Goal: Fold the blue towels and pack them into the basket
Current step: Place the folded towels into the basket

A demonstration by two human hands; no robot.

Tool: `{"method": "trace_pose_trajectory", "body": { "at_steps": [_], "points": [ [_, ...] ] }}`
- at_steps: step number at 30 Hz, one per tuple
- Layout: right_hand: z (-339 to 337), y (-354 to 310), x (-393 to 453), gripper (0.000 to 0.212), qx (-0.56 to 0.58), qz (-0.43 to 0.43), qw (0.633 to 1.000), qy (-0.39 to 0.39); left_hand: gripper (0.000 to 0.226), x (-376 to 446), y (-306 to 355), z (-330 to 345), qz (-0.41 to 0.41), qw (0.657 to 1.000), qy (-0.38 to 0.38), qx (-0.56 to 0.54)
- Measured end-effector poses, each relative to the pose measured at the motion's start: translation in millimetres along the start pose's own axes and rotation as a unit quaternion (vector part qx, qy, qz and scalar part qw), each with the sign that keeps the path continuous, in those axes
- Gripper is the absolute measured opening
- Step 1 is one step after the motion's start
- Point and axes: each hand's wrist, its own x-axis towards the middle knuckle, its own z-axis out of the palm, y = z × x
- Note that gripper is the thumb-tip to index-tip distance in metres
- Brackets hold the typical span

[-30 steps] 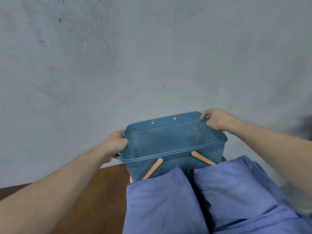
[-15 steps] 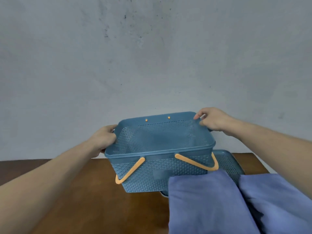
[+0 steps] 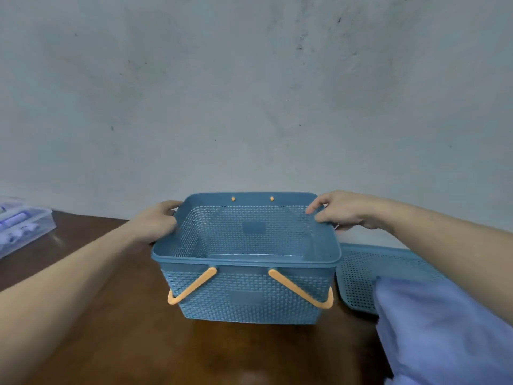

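Observation:
A blue perforated plastic basket (image 3: 247,298) with orange handles hanging down its near side stands on the brown wooden table (image 3: 116,337), and nothing shows inside it. My left hand (image 3: 156,222) grips its far left rim. My right hand (image 3: 344,209) grips its far right rim, fingers curled over the edge. A folded blue towel (image 3: 441,329) lies at the lower right, partly cut off by the frame.
A flat blue perforated lid (image 3: 372,273) lies to the right of the basket, partly under the towel. A clear plastic box (image 3: 19,223) with small items sits at the table's far left. A grey wall rises right behind the table.
Both hands have carried the basket leftward off the towels and lid and set it lower on the table. The view has swung left, so the towels sit at the right edge.

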Motion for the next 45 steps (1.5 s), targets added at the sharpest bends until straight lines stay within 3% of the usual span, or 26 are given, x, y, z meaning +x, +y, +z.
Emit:
{"method": "trace_pose_trajectory", "body": {
  "at_steps": [7, 16, 21, 25, 28, 33, 40, 45],
  "points": [
    [31.3, -6.8, -49.0, 0.027, 0.0, 0.03, 0.997, -0.077, 0.061, -65.6, -24.3, -9.1, 0.022, 0.998, -0.045, 0.03],
    [56.6, 6.7, -103.8, 0.029, -0.003, 0.029, 0.993, -0.114, 0.074, -100.1, -45.7, -16.0, 0.063, 0.986, -0.088, 0.128],
    [68.2, 11.0, -109.8, 0.025, 0.019, 0.006, 0.996, -0.089, 0.066, -110.9, -41.2, -19.5, 0.061, 0.969, -0.067, 0.23],
    [64.8, 16.9, -110.8, 0.027, 0.043, -0.018, 0.997, -0.053, 0.063, -111.9, -24.4, -12.6, 0.088, 0.936, -0.013, 0.341],
    [51.7, 27.1, -117.1, 0.033, 0.042, -0.036, 0.998, -0.008, 0.048, -111.7, -3.7, 5.5, 0.151, 0.936, -0.001, 0.317],
    [26.5, 64.6, -133.6, 0.014, -0.009, -0.074, 0.995, 0.064, 0.016, -119.9, 54.0, 62.2, 0.286, 0.922, 0.003, 0.261],
    [-13.6, 139.2, -178.8, 0.023, -0.087, -0.125, 0.985, 0.085, 0.016, -149.2, 141.2, 168.1, 0.491, 0.843, -0.073, 0.206],
    [-34.4, 180.0, -204.3, 0.019, -0.173, -0.148, 0.973, 0.04, 0.032, -170.9, 171.4, 241.2, 0.498, 0.782, -0.168, 0.336]
  ]
}}
